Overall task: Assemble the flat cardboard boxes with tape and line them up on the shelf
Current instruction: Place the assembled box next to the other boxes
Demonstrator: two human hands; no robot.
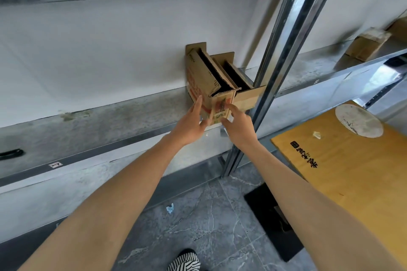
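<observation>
On the grey metal shelf, just left of the slanted metal upright post, stand 2 open-top boxes side by side & touching. Nearer the person is a brown cardboard box w/ red print; its right neighbour is a plain brown cardboard box. Both have flaps up at the back. Insides are dark, so contents can't be made out.

Left hand lies flat on the printed box's left side, fingers straight, not curled round anything. Right hand touches the box's front face w/ a straight index finger, thumb near the bottom corner; other fingers are hidden behind the back of the hand, nothing gripped.

Far right bay of the shelf holds more brown cardboard boxes, blurred & partly cut off by the frame. At right a flat yellow-brown cardboard sheet w/ black characters carries a white round disc & a small pale scrap; the sheet's lower part is hidden by the right forearm. A black elongated thing at the left edge is too cut off to tell. On the grey marbled floor are a blue scrap, a black mat & a black-white striped shoe, cropped.
</observation>
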